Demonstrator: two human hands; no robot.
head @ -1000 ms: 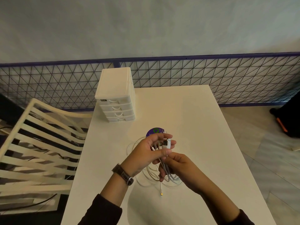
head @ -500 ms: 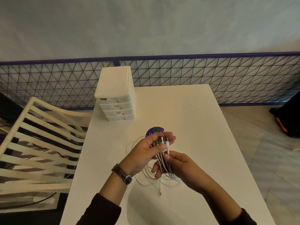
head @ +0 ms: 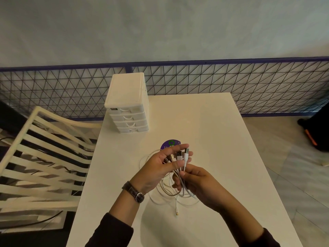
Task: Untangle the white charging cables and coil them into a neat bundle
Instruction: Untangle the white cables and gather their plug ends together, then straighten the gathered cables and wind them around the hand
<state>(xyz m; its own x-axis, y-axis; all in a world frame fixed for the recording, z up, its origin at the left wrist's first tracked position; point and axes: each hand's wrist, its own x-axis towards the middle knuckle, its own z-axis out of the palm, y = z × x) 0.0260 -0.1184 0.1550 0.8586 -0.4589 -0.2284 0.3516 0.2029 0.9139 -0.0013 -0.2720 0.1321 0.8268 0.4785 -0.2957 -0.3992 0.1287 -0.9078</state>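
Several white charging cables [head: 185, 157] are gathered in both hands above the white table [head: 204, 125]. My left hand [head: 160, 166], with a wristwatch, pinches the plug ends side by side between thumb and fingers, plugs pointing away from me. Just below it, my right hand [head: 197, 184] grips the same strands. The cables' loops [head: 167, 193] hang beneath the hands and rest on the table. One loose end with a small gold plug [head: 176, 213] dangles toward me.
A white mini drawer unit [head: 128, 104] stands at the table's far left corner. A round purple-and-green disc [head: 170, 143] lies behind my left hand. A white slatted chair [head: 41, 157] sits left of the table, a wire-mesh fence [head: 231, 81] behind it.
The plug ends now stand more evenly lined up in my left hand. My right hand has slid slightly along the strands below; the loops have shifted a little.
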